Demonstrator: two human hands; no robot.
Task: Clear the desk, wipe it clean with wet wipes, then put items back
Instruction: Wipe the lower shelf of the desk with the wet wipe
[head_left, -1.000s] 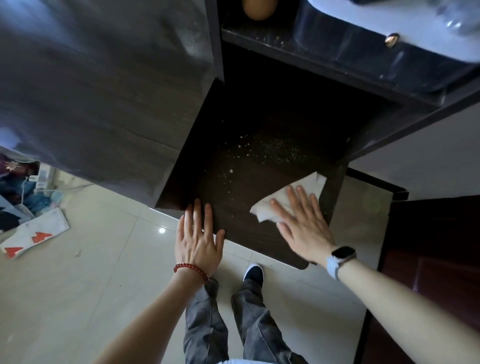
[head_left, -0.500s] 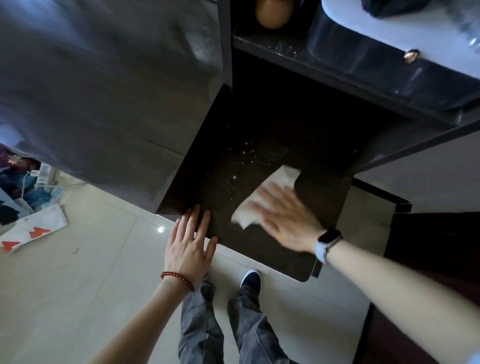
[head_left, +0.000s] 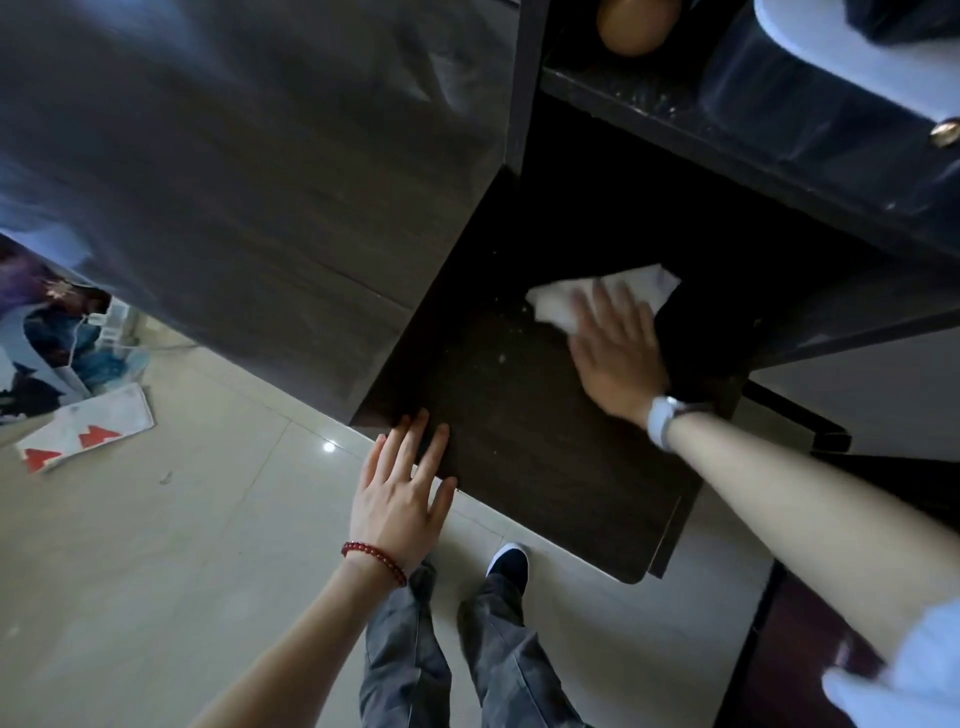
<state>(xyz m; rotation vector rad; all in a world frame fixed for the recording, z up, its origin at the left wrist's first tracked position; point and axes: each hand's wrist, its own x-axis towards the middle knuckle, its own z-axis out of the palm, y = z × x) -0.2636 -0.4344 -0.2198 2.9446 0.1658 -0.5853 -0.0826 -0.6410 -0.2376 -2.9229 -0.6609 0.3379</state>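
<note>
Head view: right hand (head_left: 615, 358) flat, fingers straight, pressing the wet wipe (head_left: 602, 299) deep on the pull-out shelf (head_left: 519, 467); left hand (head_left: 402, 496) flat on its front edge, grasping nothing. Risk, as I judge it: crumbs (head_left: 503, 357) swept over the edge onto the floor (head_left: 182, 519); shelf sliding if the bracing hand lifts.

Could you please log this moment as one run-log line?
step: wiping | right hand: presses wet wipe on dark lower shelf | left hand: flat on shelf edge | crumbs: remain
</note>
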